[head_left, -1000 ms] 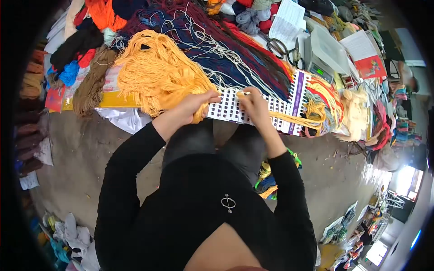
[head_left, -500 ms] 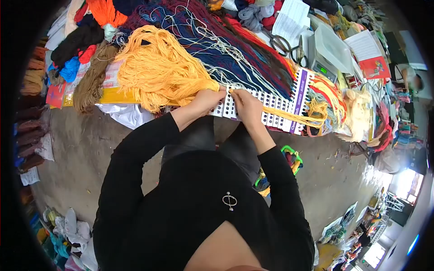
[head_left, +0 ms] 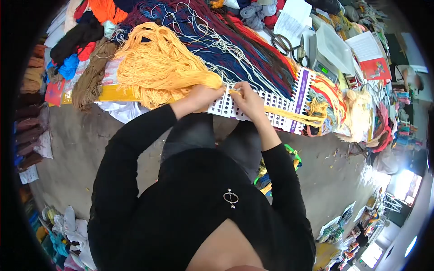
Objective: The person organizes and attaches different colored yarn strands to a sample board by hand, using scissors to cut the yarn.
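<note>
My left hand is closed on the narrow end of a big bundle of yellow-orange yarn, which fans out leftward over the table. Just right of it, my right hand pinches a short bit of the same yellow yarn between thumb and fingers. Under both hands lie white cards with rows of punched black holes. A strand of yellow yarn runs from beneath my right hand across these cards to the right. A purple-and-white card stands at their right end.
Long navy, maroon and white yarns spread behind the cards. Scissors, a scale with a clear plastic tub and printed papers lie at the back right. A brown skein hangs over the table's left front edge.
My right hand has shifted slightly right, away from the left hand, drawing the pinched yarn with it. The left hand has dropped a little and stays on the bundle.
</note>
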Available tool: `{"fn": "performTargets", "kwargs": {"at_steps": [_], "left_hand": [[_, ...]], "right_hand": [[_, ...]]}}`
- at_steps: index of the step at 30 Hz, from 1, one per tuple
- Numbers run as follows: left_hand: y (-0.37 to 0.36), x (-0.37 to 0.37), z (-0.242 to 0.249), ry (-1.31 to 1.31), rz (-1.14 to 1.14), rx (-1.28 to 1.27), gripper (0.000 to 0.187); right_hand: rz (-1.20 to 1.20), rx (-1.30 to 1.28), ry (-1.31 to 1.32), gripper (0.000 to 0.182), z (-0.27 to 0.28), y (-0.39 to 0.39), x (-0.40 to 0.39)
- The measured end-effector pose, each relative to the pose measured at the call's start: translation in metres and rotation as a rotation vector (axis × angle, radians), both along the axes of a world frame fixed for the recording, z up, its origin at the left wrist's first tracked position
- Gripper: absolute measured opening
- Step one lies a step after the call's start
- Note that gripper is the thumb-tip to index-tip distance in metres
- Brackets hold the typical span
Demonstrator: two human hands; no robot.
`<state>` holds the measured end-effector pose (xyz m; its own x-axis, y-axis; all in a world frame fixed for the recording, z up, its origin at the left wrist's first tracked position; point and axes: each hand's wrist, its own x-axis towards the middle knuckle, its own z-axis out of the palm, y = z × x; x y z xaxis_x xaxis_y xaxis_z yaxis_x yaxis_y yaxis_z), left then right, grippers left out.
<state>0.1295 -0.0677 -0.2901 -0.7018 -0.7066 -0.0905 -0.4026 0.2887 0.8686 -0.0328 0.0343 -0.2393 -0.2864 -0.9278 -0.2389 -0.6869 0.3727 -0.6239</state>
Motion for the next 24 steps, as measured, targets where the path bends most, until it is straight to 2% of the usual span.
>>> {"fn": "performTargets", "kwargs": {"at_steps": [1, 2, 3, 5, 6, 8, 12, 14, 15, 17, 20, 21, 23, 24], "left_hand": [[0.001, 0.007, 0.028, -0.036, 0.101, 0.231, 0.023], [-0.011, 0.013, 0.010, 0.032, 0.070, 0.042, 0.023], [-0.016, 0.011, 0.025, 0.022, 0.088, 0.464, 0.024], [-0.010, 0.008, 0.035, 0.127, 0.179, 0.785, 0.029], [-0.008, 0.004, 0.051, 0.008, 0.204, 0.775, 0.034], [-0.010, 0.005, 0.035, 0.081, 0.207, 0.825, 0.035], [-0.002, -0.002, 0.036, -0.056, 0.225, 0.578, 0.032], [-0.006, 0.004, 0.023, -0.004, 0.149, 0.536, 0.031], [-0.010, 0.003, 0.013, 0.027, 0.227, 0.636, 0.031], [-0.026, 0.015, 0.035, 0.215, 0.166, 1.046, 0.028], [-0.041, 0.042, 0.074, 0.408, 0.020, 1.356, 0.027], [-0.047, 0.051, 0.084, 0.526, -0.128, 1.450, 0.026], [-0.051, 0.053, 0.095, 0.691, -0.248, 1.522, 0.027], [-0.039, 0.041, 0.118, 0.569, 0.128, 1.406, 0.037]], "right_hand": [[0.002, -0.015, 0.027, 0.031, -0.001, 0.001, 0.001], [0.000, -0.042, 0.037, 0.030, -0.001, 0.003, 0.002], [-0.002, -0.072, 0.055, 0.030, -0.005, 0.005, 0.002], [0.005, -0.047, 0.058, 0.029, -0.004, 0.002, 0.005], [0.009, -0.042, 0.045, 0.029, -0.004, 0.001, 0.007], [-0.018, -0.048, 0.055, 0.029, -0.002, 0.003, 0.006], [-0.054, -0.025, 0.046, 0.031, 0.001, 0.003, 0.009], [-0.060, -0.055, 0.084, 0.028, 0.001, 0.005, 0.014], [-0.069, -0.055, 0.116, 0.027, 0.000, 0.004, 0.016], [-0.070, -0.141, 0.164, 0.027, -0.010, 0.004, 0.019], [-0.084, -0.147, 0.199, 0.026, -0.012, 0.003, 0.022], [-0.096, -0.124, 0.215, 0.025, -0.007, 0.002, 0.024], [-0.108, -0.222, 0.200, 0.023, -0.013, 0.006, 0.025], [-0.112, -0.316, 0.189, 0.021, -0.015, 0.009, 0.025]]}}
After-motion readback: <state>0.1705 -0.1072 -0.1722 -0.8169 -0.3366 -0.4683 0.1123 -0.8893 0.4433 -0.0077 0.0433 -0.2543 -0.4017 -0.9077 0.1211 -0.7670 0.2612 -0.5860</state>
